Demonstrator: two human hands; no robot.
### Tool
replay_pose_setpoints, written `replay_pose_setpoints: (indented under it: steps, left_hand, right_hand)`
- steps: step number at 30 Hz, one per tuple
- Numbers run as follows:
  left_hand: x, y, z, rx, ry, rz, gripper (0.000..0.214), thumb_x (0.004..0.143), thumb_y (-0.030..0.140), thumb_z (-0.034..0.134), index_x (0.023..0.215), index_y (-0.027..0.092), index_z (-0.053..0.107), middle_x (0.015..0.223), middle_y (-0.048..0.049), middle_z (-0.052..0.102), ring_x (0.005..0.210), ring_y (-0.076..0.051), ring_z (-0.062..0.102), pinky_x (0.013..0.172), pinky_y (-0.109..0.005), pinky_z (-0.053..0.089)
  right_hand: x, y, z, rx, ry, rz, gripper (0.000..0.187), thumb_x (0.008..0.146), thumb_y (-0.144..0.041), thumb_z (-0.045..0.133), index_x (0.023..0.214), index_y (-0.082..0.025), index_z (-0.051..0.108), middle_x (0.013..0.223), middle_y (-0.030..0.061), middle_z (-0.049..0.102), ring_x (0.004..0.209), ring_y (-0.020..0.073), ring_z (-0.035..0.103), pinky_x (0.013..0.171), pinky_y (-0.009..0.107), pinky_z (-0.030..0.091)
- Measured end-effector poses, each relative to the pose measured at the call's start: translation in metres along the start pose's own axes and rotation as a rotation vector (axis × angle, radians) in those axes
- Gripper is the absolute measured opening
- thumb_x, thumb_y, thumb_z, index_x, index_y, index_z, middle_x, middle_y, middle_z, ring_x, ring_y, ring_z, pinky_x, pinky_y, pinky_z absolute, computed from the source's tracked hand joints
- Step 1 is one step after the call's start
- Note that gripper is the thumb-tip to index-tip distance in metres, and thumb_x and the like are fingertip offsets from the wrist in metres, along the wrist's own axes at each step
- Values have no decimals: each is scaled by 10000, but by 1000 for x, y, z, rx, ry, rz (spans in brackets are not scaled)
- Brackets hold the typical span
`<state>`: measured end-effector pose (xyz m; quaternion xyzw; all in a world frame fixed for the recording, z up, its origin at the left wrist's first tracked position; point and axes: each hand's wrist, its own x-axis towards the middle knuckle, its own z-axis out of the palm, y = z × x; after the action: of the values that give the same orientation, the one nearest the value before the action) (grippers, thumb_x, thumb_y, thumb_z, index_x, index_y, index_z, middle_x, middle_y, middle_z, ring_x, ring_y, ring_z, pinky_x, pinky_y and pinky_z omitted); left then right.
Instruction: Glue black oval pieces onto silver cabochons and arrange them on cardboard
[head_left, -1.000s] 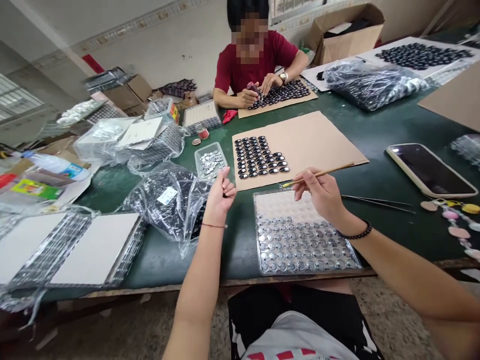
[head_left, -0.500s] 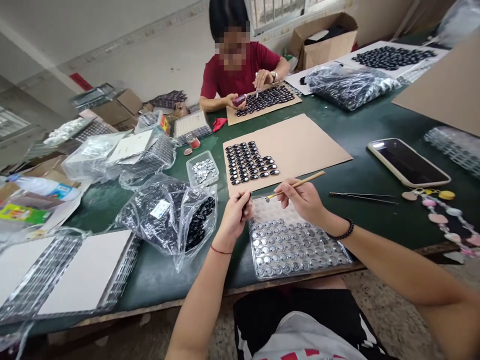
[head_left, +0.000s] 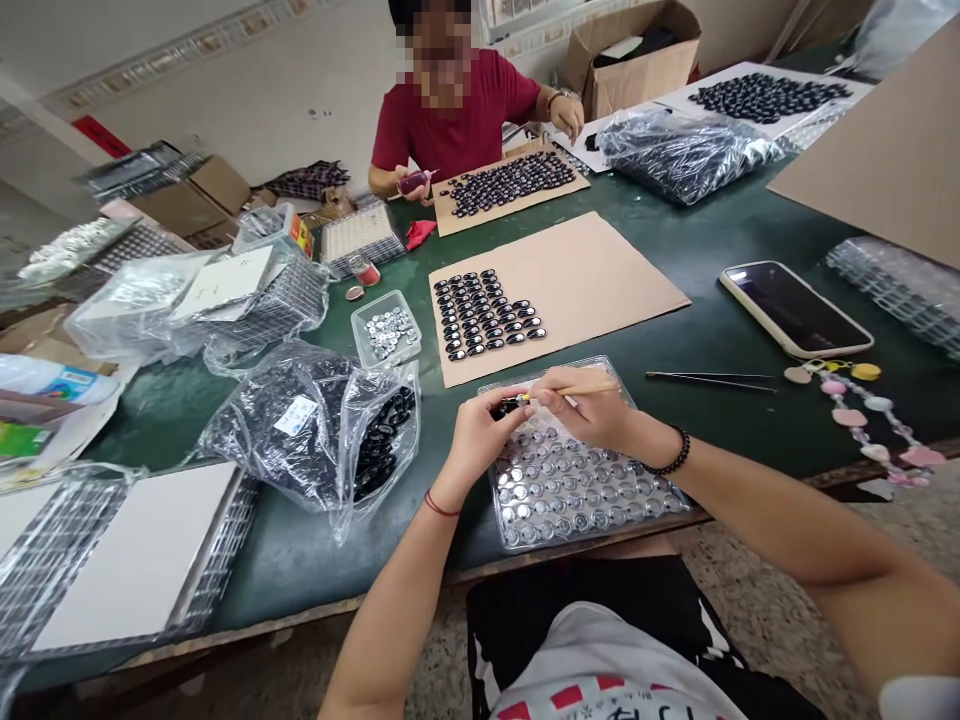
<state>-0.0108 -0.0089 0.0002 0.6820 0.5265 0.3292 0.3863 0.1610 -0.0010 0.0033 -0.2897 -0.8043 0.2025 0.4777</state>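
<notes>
Between the fingers of my left hand (head_left: 484,432) is a small black oval piece (head_left: 511,403), partly hidden by the fingertips. My right hand (head_left: 589,408) grips a thin wooden stick (head_left: 581,389), its tip meeting the black piece. Both hands are close together over a clear plastic tray (head_left: 592,500) holding rows of round silvery pieces. Beyond them, a cardboard sheet (head_left: 592,270) carries rows of black oval pieces (head_left: 484,315) with pale shiny centres. Left of it stands a clear plastic box (head_left: 386,330) of small silvery pieces.
An opened plastic bag (head_left: 307,430) of black pieces lies at left, near stacked trays (head_left: 142,560). Tweezers (head_left: 709,378) and a phone (head_left: 795,308) with a beaded strap (head_left: 862,420) lie at right. Across the table, a person in red (head_left: 457,120) holds a small dark-red bottle (head_left: 414,181).
My hands have come together, bringing the stick's tip to the black piece. Across the table, the person's hands have moved apart. The view has shifted slightly.
</notes>
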Motion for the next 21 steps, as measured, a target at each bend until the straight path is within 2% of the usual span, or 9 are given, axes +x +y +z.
replay_pose_setpoints:
  steps: [3,11,21]
  left_hand:
    - [0,1,-2,-29,-13,10,299,699,321,641,964,183,659,916,-55,686,799,-181,627,712,-274,480]
    - [-2,1,-2,-49,-28,13,284,718,302,624,976,189,655,928,-59,682,860,-201,617,751,-305,480]
    - [0,-1,1,-142,-11,24,255,702,285,635,938,196,672,903,-58,684,767,-177,617,612,-246,470]
  right_hand:
    - [0,1,0,-32,-1,-4,204,881,-219,397,779,-158,563,707,50,613,652,126,557,588,243,432]
    - [-2,1,1,-62,-13,11,216,887,-242,386,782,-163,557,704,46,608,660,128,557,595,246,427]
    - [-3,0,1,-85,-77,59,221,880,-261,387,788,-192,577,739,51,624,689,151,567,622,274,431]
